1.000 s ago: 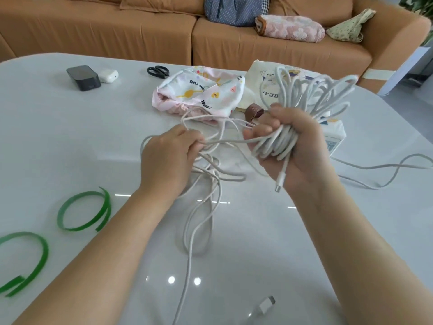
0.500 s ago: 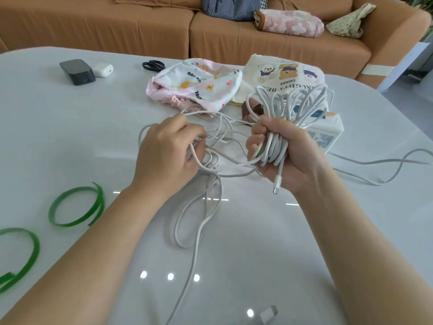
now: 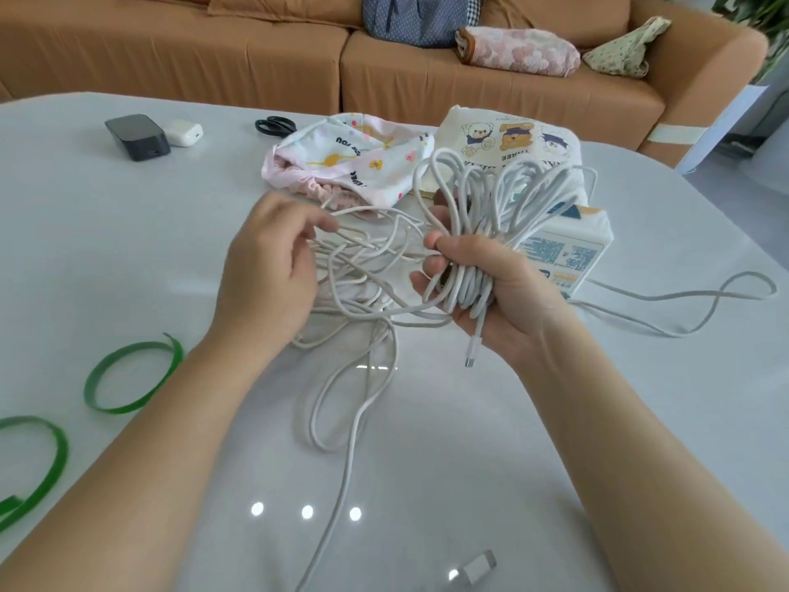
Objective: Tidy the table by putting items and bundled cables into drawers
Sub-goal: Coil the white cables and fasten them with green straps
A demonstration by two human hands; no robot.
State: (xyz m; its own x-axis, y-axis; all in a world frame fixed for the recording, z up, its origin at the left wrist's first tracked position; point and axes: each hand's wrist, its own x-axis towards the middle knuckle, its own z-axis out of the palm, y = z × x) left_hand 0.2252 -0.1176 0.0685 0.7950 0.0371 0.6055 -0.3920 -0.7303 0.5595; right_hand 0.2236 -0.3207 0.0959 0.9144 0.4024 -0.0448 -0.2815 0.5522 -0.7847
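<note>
White cable (image 3: 491, 198) is partly gathered: a thick sheaf of loops stands up out of the right hand (image 3: 495, 301), which grips it round the middle with the fingers curled tight and the thumb across the front. One plug (image 3: 469, 361) hangs below that fist. The rest of the cable is loose, a tangle of strands (image 3: 341, 412) lying on the counter (image 3: 128, 249) between the two hands, with one long run trailing toward the near edge and another snaking off to the right.

Judging from this, the step in hand is the bundling itself; nothing is tied yet and no drawer is in view. The next move calls for freeing a length from the tangle and laying it onto the sheaf as one more loop, without letting the held loops slip. A snag in the knotted strands looks like the likely hitch.

The left hand (image 3: 273, 284) is low over the tangle, palm down, wrist bent, its fingers loosely bent in among the strands; whether it pinches one I cannot tell. Both forearms reach in from the near edge.

Two green straps (image 3: 132, 373) lie well apart to the left, untouched. Behind the bundle sit a tissue pack (image 3: 568, 249) and a printed pouch (image 3: 354, 164).
</note>
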